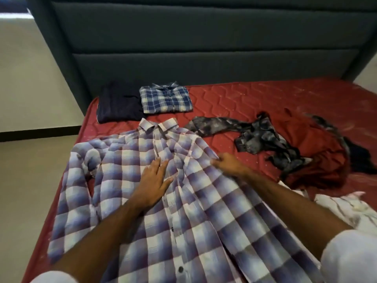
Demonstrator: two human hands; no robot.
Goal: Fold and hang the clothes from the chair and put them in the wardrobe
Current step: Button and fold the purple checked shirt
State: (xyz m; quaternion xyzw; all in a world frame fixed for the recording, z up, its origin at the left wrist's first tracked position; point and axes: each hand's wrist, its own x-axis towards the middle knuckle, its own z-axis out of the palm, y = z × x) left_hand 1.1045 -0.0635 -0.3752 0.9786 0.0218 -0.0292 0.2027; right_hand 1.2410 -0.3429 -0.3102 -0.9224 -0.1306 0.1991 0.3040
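Note:
A purple-and-white plaid shirt (130,193) lies spread face up on the red mattress (255,99), collar pointing to the headboard. My left hand (155,180) presses flat on its chest with straight fingers. My right hand (226,163) pinches a fold of the shirt's fabric near the right shoulder. Behind the shirt sit two folded garments: a dark navy one (118,105) and a blue plaid shirt (166,98).
To the right lie unfolded clothes: a grey patterned shirt (257,137), a dark red garment (318,160) and a white garment (350,209) at the edge. A dark padded headboard (193,43) rises behind. Pale floor (30,180) runs along the mattress's left side.

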